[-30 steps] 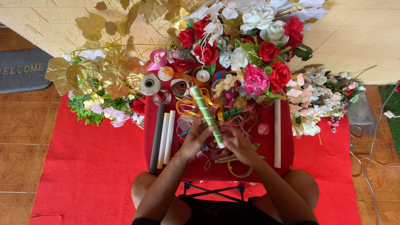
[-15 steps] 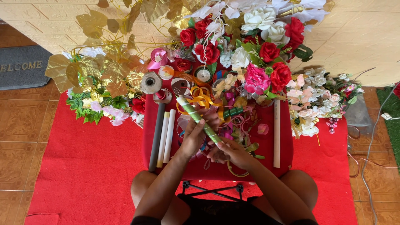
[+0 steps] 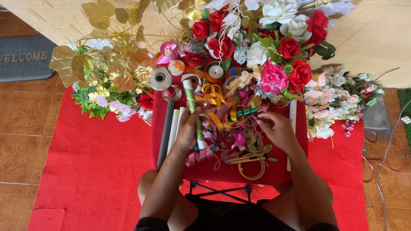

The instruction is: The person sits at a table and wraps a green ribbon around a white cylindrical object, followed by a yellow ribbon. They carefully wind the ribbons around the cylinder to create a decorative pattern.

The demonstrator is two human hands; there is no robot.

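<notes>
Fingers of left hand (image 3: 188, 130) grasping green roll (image 3: 192, 109); right hand (image 3: 278, 130) curled into ribbons (image 3: 233, 128).

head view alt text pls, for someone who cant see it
Seen from above, a seated person's left hand holds a green wrapped roll on a small red table, while the right hand reaches into a pile of curled ribbons. Artificial flowers and gold leaves surround it.

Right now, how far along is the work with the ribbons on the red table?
Done: nothing looks finished; curled ribbons lie in a loose pile. In hand: the left hand holds a green roll, the right hand reaches into the ribbons. Left: the flowers and spools lie unused.
</notes>
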